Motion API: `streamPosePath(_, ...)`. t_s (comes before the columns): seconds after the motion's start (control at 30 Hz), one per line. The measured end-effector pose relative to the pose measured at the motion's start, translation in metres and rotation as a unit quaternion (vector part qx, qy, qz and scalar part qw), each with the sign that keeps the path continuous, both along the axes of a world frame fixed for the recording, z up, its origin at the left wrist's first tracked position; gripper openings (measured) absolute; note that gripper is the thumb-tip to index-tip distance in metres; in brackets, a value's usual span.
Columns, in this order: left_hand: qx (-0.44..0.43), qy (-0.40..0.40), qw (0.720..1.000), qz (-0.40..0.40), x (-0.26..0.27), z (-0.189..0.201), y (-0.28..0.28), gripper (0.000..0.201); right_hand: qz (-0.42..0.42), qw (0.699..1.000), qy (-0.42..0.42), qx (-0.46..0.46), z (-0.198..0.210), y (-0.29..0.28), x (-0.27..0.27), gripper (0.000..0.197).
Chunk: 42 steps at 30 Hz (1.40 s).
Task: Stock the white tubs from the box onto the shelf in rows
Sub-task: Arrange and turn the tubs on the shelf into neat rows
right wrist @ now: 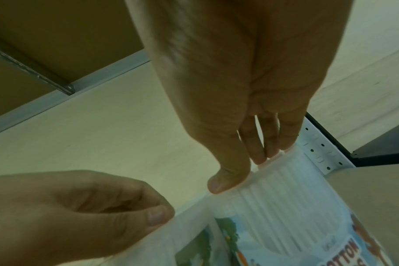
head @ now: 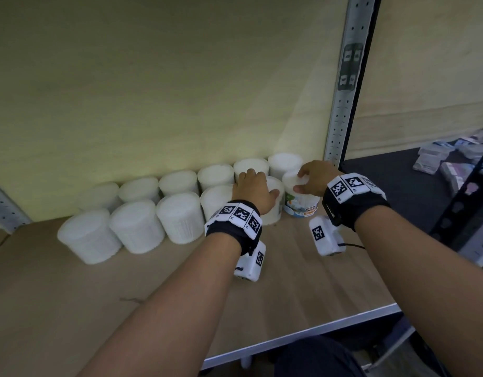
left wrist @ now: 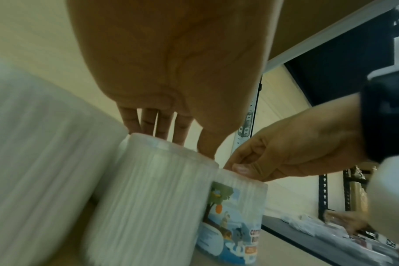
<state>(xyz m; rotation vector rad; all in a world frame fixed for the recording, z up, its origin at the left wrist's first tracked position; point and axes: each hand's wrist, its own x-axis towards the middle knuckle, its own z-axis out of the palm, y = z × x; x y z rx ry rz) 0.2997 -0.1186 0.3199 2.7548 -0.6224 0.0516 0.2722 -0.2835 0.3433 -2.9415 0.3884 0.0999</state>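
Observation:
Two rows of white tubs stand at the back of the wooden shelf: a back row against the wall and a front row. My left hand grips the top of a white tub in the front row, fingers behind its rim and thumb in front. Right beside it, my right hand pinches the lid rim of the end tub, whose cartoon label faces me. In the right wrist view the thumb and fingers curl over that labelled tub. Both tubs stand on the shelf, side by side.
A perforated metal upright rises just right of the labelled tub. Beyond it a dark shelf holds several wrapped packets. Bare shelf board lies in front of the rows, down to the metal front edge.

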Motion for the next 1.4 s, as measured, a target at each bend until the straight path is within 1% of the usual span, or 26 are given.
streamPosePath(0.07, 0.019, 0.031, 0.999, -0.023, 0.002, 0.006, 0.002, 0.043, 0.002, 1.000, -0.003, -0.002, 0.000, 0.000, 0.000, 0.057)
streamPosePath(0.13, 0.013, 0.071, 0.996, -0.053, 0.003, 0.013, 0.005, 0.038, 0.004, 1.000, -0.006, -0.006, -0.001, 0.000, -0.001, 0.058)
streamPosePath(0.23, -0.017, 0.122, 0.989, -0.083, 0.001, 0.022, 0.011, 0.045, 0.001, 1.000, -0.009, -0.004, -0.001, 0.000, -0.001, 0.058)
streamPosePath(0.33, -0.010, 0.135, 0.986, -0.097, -0.002, 0.025, 0.013, 0.051, -0.001, 1.000, -0.007, -0.001, -0.001, 0.000, -0.002, 0.057)
streamPosePath(0.43, -0.047, 0.126, 0.986, -0.098, -0.004, 0.019, 0.012, 0.046, 0.002, 1.000, -0.007, 0.001, -0.001, 0.000, -0.002, 0.057)
streamPosePath(0.47, -0.068, 0.107, 0.988, -0.088, -0.004, 0.015, 0.011, 0.039, 0.002, 1.000, -0.008, 0.002, -0.001, 0.000, -0.002, 0.057)
streamPosePath(0.53, -0.083, 0.026, 0.995, -0.041, -0.004, 0.009, 0.006, 0.027, 0.001, 1.000, -0.010, 0.002, -0.001, 0.000, -0.002, 0.057)
streamPosePath(0.6, -0.069, -0.047, 0.996, 0.020, -0.006, 0.003, 0.002, 0.032, 0.000, 1.000, -0.011, 0.004, -0.001, 0.000, -0.003, 0.056)
streamPosePath(0.67, -0.063, -0.068, 0.994, 0.055, -0.007, -0.002, -0.001, 0.042, 0.001, 1.000, -0.010, 0.004, -0.001, 0.000, -0.002, 0.056)
streamPosePath(0.77, -0.035, -0.062, 0.996, 0.060, -0.007, -0.010, -0.003, 0.050, 0.002, 1.000, -0.011, 0.002, -0.003, 0.000, -0.001, 0.056)
streamPosePath(0.9, -0.025, -0.048, 0.997, 0.045, -0.003, -0.007, -0.001, 0.049, 0.003, 1.000, -0.012, 0.004, -0.004, -0.001, -0.001, 0.056)
streamPosePath(1.0, -0.005, -0.004, 1.000, 0.017, -0.001, 0.002, 0.001, 0.046, 0.003, 1.000, -0.009, 0.005, -0.004, -0.001, 0.000, 0.056)
streamPosePath(1.1, -0.016, 0.055, 0.998, -0.024, 0.000, 0.011, 0.004, 0.043, 0.000, 1.000, -0.008, -0.003, -0.004, 0.000, 0.000, 0.056)
streamPosePath(1.2, -0.019, 0.096, 0.994, -0.053, 0.000, 0.016, 0.008, 0.047, -0.001, 1.000, -0.005, -0.002, -0.003, 0.001, -0.001, 0.057)
streamPosePath(1.27, -0.023, 0.100, 0.993, -0.055, -0.002, 0.017, 0.008, 0.048, 0.000, 1.000, -0.003, -0.003, -0.002, 0.002, -0.002, 0.057)
streamPosePath(1.4, -0.048, 0.085, 0.994, -0.044, -0.005, 0.013, 0.007, 0.046, -0.003, 1.000, -0.003, -0.001, -0.001, 0.002, -0.003, 0.057)
